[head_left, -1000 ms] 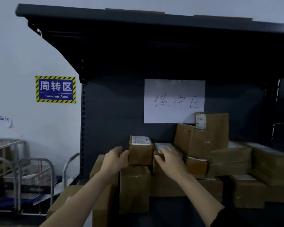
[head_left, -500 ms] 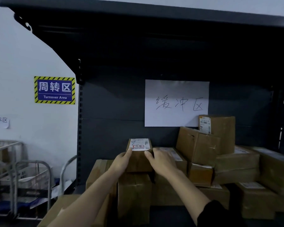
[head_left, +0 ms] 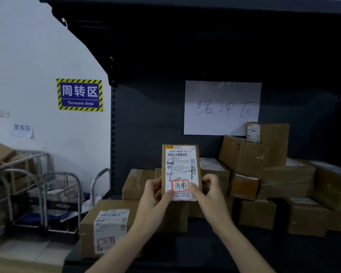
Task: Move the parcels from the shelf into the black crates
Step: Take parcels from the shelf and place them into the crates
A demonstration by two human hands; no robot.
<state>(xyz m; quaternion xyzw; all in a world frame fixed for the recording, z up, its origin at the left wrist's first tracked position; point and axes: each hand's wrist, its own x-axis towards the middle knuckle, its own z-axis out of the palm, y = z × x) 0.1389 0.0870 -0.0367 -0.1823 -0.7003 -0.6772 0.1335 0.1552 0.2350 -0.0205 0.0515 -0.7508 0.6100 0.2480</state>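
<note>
Both forearms reach up from the lower edge of the head view; the left hand [head_left: 154, 196] grips the lower left corner of a small parcel [head_left: 180, 164], thumb on the front face and fingers curled behind; the right hand [head_left: 209, 194] grips the lower right corner the same way, thumb on the label. The small parcel is held upright between the two hands, clear of the shelf [head_left: 205, 251], label side to the camera; the label carries a barcode, a black pen stroke and handwritten characters ringed in red. Front left on the shelf, below the left forearm: a large carton [head_left: 110, 227] with a white label on its near side. Behind the hands, more brown parcels, partly hidden; to the right, a parcel stack [head_left: 287, 180] in several layers, a tilted carton [head_left: 242, 154] leaning on top of it and a tall carton [head_left: 274, 142] upright behind that. On the shelf's dark back panel, a white paper sheet [head_left: 222, 107] with handwritten characters. Left of the shelf, metal trolleys [head_left: 61, 194] on the floor; on the white wall above them, a blue sign [head_left: 79, 94] with a yellow-black border reading "Turnover Area".
</note>
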